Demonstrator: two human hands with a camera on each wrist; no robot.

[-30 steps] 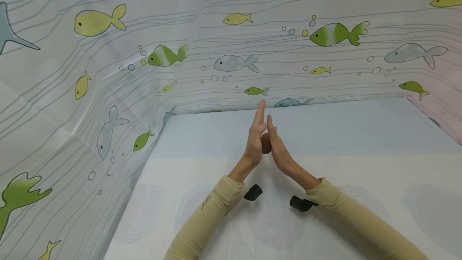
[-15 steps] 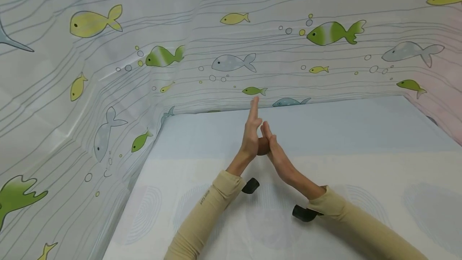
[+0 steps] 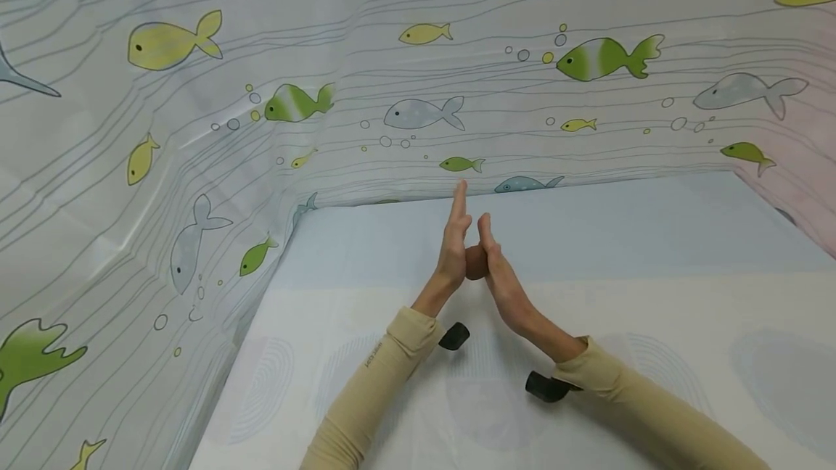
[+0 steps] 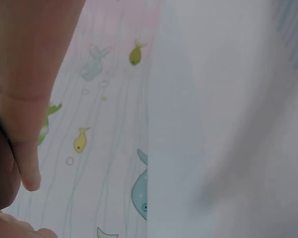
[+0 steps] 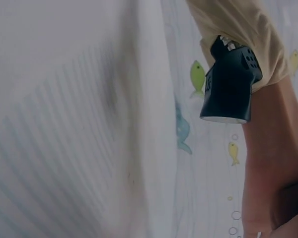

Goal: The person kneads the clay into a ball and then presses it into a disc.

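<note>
I see the head view softly and evenly lit, with mild glare along the left folds of the fish-print sheet [image 3: 366,71] and a faint shadow on the desk [image 3: 366,260] beneath the right sleeve [image 3: 666,405]. Both wrist views look dimmer and hazy to me, their desk shadows blurred; the brown round object [image 4: 1,171] is deeply shaded.

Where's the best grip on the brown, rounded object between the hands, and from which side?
Probably pinch the brown, rounded object by its exposed near part, coming from the near side: the left hand and right hand cover its flanks, leaving that part bare.
</note>
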